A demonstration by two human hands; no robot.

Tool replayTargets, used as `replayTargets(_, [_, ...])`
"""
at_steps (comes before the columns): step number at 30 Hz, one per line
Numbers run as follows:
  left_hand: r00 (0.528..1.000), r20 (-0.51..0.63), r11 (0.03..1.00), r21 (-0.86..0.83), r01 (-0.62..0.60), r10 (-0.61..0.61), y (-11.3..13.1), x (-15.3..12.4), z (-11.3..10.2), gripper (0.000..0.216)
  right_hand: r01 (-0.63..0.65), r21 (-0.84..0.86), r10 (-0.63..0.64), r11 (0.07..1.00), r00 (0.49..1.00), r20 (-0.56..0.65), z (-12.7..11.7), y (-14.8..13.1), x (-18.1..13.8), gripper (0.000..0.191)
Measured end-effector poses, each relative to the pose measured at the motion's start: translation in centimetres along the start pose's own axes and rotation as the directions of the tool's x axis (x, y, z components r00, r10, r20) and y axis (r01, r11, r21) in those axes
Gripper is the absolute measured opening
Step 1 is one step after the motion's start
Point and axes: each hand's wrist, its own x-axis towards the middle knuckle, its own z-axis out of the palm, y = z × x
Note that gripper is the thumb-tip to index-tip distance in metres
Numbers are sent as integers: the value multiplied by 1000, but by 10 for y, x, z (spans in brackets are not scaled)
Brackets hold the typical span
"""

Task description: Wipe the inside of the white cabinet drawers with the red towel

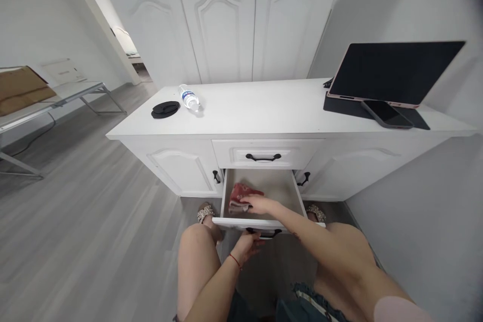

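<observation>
A lower drawer (pixel 279 181) of the white cabinet is pulled out toward me, between my knees. Inside, at its left side, lies a folded red patterned cloth (pixel 241 193) with a paler lower edge. My right hand (pixel 258 204) reaches over the drawer front and has its fingers closed on the cloth's right edge. Below, my left hand (pixel 246 245), with a red string at the wrist, is at the left end of the black drawer handle (pixel 269 234). Its fingers curl by the handle, partly hidden under it.
On the white cabinet top (pixel 256 108) are a plastic bottle (pixel 189 98), a black round item (pixel 165 109), a laptop-like screen (pixel 392 73) and a phone (pixel 387 113). A closed drawer (pixel 264 148) sits above the open one. A cardboard box (pixel 22 89) rests on a table at left.
</observation>
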Motion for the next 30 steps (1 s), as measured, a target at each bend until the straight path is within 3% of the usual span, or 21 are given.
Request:
replayTargets(3, [1000, -6, 1000, -3, 0, 0, 0, -1, 1, 12, 42, -95, -26, 995, 986, 164, 13, 4, 5, 61])
replayTargets(9, [1000, -27, 1000, 10, -2, 2, 1, -3, 5, 14, -4, -132, 22, 991, 991, 132, 21, 18, 18, 64])
replayTargets(15, [996, -87, 1000, 3, 21, -21, -5, 5, 8, 16, -78, -232, 145, 969, 947, 287, 38, 20, 49, 93])
replayTargets(18, [991, -126, 999, 1, 38, -38, -10, 15, 9, 19, -138, -267, 211, 954, 940, 267, 45, 24, 70, 108])
replayTargets(23, [980, -197, 999, -26, 25, -30, -22, 31, 10, 19, -174, -290, 222, 941, 965, 142, 38, 41, 104, 113])
replayTargets(25, [981, -195, 999, -40, 2, -9, -26, 34, 10, 20, -194, -282, 230, 940, 968, 101, 31, 48, 115, 107])
replayTargets(30, [983, -184, 997, -72, -7, -7, -28, 35, 11, 33, -183, -215, 173, 959, 983, -62, 18, 66, 131, 61])
